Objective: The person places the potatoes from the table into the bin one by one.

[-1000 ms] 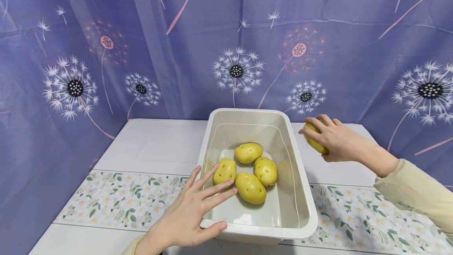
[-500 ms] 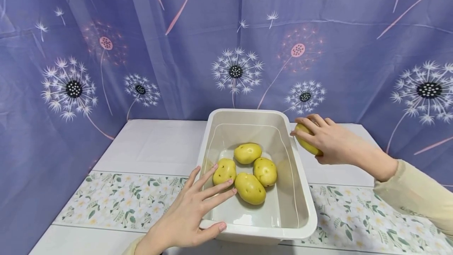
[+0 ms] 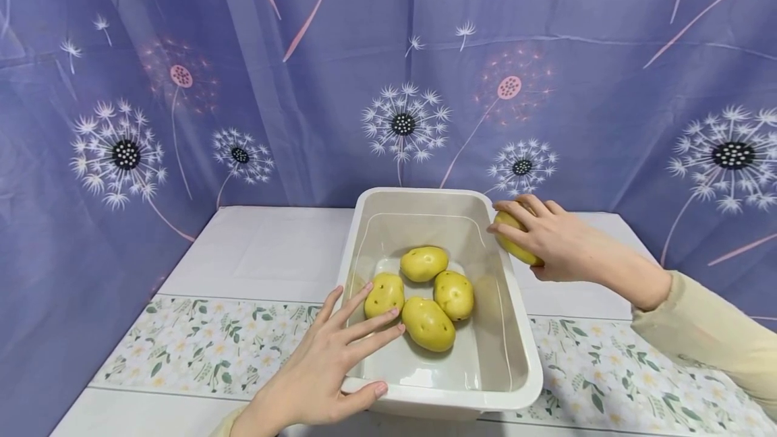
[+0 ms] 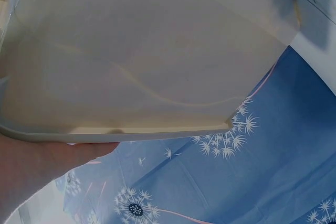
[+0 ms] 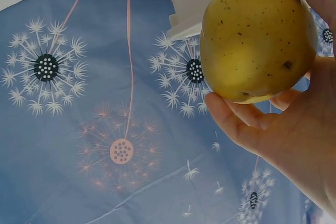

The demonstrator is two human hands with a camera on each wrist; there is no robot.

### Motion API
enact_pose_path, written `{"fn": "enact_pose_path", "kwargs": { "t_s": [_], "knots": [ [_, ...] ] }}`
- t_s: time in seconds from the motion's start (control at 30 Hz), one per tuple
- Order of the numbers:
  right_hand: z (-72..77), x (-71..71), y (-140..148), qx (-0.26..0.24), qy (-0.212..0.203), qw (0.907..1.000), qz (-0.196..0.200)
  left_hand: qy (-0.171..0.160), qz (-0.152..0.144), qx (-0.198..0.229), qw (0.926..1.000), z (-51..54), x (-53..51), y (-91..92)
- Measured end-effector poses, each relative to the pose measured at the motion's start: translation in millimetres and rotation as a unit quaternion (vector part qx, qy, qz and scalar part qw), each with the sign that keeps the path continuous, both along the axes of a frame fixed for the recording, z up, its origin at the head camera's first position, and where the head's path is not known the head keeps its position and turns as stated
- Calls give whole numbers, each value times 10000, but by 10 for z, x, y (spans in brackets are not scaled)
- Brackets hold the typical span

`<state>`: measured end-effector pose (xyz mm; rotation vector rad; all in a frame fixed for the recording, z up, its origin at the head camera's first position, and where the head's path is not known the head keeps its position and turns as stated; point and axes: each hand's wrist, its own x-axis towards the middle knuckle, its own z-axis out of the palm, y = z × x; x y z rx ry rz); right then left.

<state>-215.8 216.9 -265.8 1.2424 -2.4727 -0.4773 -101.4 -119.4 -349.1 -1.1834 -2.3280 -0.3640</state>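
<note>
My right hand [image 3: 558,238] grips a yellow potato [image 3: 514,240], fingers over its top, just above the right rim of a cream plastic tub [image 3: 528,369]. Close up in the right wrist view, that potato [image 5: 257,40] shows dark specks, with thumb and fingers on opposite sides. Several more yellow potatoes [image 3: 428,324] lie grouped on the tub's floor. My left hand [image 3: 330,356] rests at the tub's near left corner, its straight fingers spread over the inside and its thumb along the front rim. In the left wrist view, part of this hand [image 4: 47,166] shows against the tub's edge [image 4: 157,136].
The tub stands on a table with a white cover [image 3: 285,248] and a floral strip [image 3: 212,349] across it. Behind hangs a blue-purple curtain [image 3: 322,120] with dandelion prints, close to the tub's far end. The tub walls rise well above the potatoes.
My right hand has moved left with its potato, from beside the tub to its right rim. My left hand and the potatoes in the tub stay where they were.
</note>
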Motion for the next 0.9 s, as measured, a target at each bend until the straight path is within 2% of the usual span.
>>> {"fn": "enact_pose_path", "kwargs": {
  "t_s": [0.4, 0.9],
  "knots": [
    [46, -55, -133, -132, 158, 9994, 273, -6, 4, 3, 10000, 8, 4, -1],
    [120, -161, -314, -104, -8, 9993, 371, -51, 33, -13, 10000, 7, 12, 1]
  ]
}}
